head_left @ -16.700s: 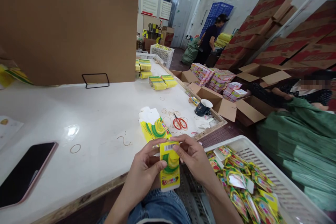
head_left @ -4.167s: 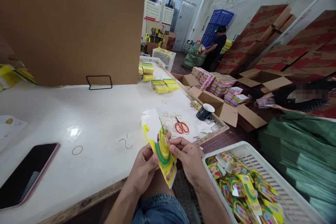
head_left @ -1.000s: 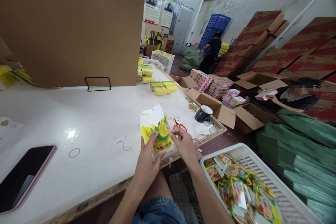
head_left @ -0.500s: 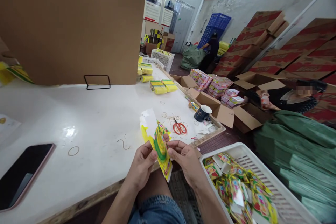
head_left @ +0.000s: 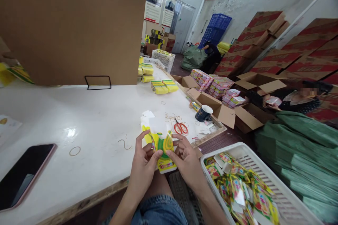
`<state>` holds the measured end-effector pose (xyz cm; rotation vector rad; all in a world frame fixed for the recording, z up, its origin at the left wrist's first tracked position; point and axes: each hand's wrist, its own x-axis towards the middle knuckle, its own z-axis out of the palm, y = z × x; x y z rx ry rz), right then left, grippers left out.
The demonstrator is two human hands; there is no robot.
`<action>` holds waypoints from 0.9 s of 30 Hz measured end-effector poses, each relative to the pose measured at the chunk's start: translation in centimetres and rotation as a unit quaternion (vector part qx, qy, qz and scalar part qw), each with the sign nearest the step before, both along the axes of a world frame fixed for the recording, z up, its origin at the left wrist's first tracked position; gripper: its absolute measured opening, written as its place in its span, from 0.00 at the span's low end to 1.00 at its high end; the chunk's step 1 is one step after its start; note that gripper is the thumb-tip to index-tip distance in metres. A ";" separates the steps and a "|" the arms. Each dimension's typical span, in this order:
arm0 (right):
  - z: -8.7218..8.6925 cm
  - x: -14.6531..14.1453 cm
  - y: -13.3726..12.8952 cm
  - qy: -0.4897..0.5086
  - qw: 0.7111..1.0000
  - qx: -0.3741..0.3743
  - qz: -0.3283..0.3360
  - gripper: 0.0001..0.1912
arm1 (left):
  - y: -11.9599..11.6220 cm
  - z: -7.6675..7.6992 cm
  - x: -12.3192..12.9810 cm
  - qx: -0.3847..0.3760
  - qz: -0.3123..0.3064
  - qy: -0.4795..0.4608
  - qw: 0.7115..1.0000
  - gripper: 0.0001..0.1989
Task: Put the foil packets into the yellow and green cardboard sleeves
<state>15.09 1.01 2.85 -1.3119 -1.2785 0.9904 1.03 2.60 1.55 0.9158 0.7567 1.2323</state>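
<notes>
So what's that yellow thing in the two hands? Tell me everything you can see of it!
It looks like a piece of thin yellow card, printed with a green and yellow swirl and colourful lettering near its lower end. The top looks bent, but I can't tell quite how it is folded. The left hand and right hand grip it from either side, both thumbs on the front. It is held at the near edge of the white table.

Carton [head_left: 166, 164] before scissors [head_left: 181, 127] and mug [head_left: 204, 114], phone [head_left: 26, 175] left, packets [head_left: 239, 188] in basket [head_left: 284, 198] right
</notes>
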 end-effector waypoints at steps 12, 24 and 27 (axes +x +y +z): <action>2.2 3.2 0.8 -0.041 0.989 -0.008 0.145 0.09 | -1.1 0.3 -0.4 -0.020 -0.164 -0.025 0.986 0.21; 2.5 4.2 1.2 -0.135 0.981 0.096 0.106 0.21 | -0.7 0.5 0.3 -0.007 -0.112 0.028 0.993 0.23; 2.9 4.5 0.7 -0.144 0.979 -0.002 0.141 0.19 | -0.8 0.4 0.8 0.008 -0.108 0.048 0.993 0.23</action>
